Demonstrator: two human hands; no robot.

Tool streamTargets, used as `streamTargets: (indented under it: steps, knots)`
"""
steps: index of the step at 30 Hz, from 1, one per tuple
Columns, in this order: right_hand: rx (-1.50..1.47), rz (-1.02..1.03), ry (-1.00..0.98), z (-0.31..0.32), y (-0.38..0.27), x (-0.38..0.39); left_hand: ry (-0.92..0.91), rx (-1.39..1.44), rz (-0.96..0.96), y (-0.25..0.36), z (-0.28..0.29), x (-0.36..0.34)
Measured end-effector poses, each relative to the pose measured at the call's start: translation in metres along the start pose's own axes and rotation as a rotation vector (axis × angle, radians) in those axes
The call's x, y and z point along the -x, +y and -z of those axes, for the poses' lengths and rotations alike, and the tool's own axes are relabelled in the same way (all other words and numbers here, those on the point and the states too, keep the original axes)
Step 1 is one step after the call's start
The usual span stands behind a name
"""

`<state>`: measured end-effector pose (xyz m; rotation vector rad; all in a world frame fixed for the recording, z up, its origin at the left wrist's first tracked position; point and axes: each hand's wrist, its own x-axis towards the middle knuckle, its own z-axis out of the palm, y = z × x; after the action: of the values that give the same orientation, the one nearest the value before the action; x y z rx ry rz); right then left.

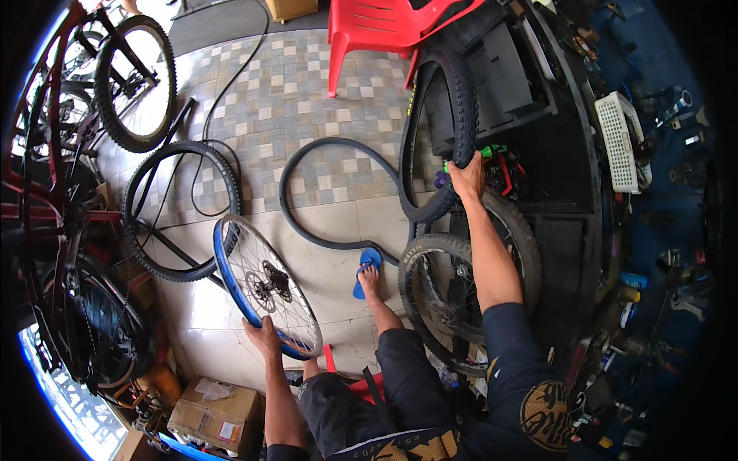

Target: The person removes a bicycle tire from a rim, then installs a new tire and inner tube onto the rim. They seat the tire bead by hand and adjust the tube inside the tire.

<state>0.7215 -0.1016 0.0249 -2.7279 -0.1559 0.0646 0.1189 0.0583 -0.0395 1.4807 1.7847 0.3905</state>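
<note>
My left hand [261,330] grips the lower rim of a bare bicycle wheel [268,284] with a blue rim strip and a disc rotor, tilted at my left front. My right hand [468,173] is wrapped round the side of a black knobby tyre [461,100], held upright beside the black cabinet. A black inner tube or hose [328,144] lies in a loop on the floor between them. Behind my right arm, other tyred wheels [426,268] lean at the right. Another black tyre [229,173] lies on the floor at the left.
A red plastic chair [366,27] stands ahead. Bicycles [58,154] crowd the left, with a cardboard box [211,415] at lower left. A black cabinet [553,253] and a tool-covered blue bench [653,215] with a white basket [619,142] line the right. My sandalled foot [369,278] rests ahead.
</note>
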Motion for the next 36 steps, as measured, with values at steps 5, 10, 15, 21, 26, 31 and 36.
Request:
streamTargets:
  steps: [5, 10, 15, 21, 26, 31, 36]
  knots:
    - [-0.168, 0.2, 0.003, 0.04, -0.056, 0.039, 0.069, -0.034, -0.087, 0.006, -0.004, 0.005]
    - [-0.326, 0.426, -0.044, 0.072, -0.104, 0.075, -0.011, 0.023, -0.075, -0.003, 0.005, 0.001]
    - [-0.36, 0.363, -0.175, 0.034, -0.142, 0.107, 0.002, 0.036, 0.005, -0.006, 0.011, 0.0]
    - [-0.48, 0.403, -0.317, -0.038, -0.235, 0.179, -0.022, 0.042, -0.023, 0.0, 0.008, -0.001]
    - [-0.523, 0.632, -0.143, -0.035, -0.29, 0.223, -0.051, 0.051, -0.003, 0.001, 0.015, -0.003]
    - [-0.606, 0.596, -0.166, -0.045, -0.197, 0.277, -0.034, 0.051, -0.047, 0.006, 0.015, 0.002]
    - [-0.044, 0.397, -0.734, -0.054, -0.001, 0.389, -0.032, 0.084, -0.024, 0.013, 0.018, 0.006]
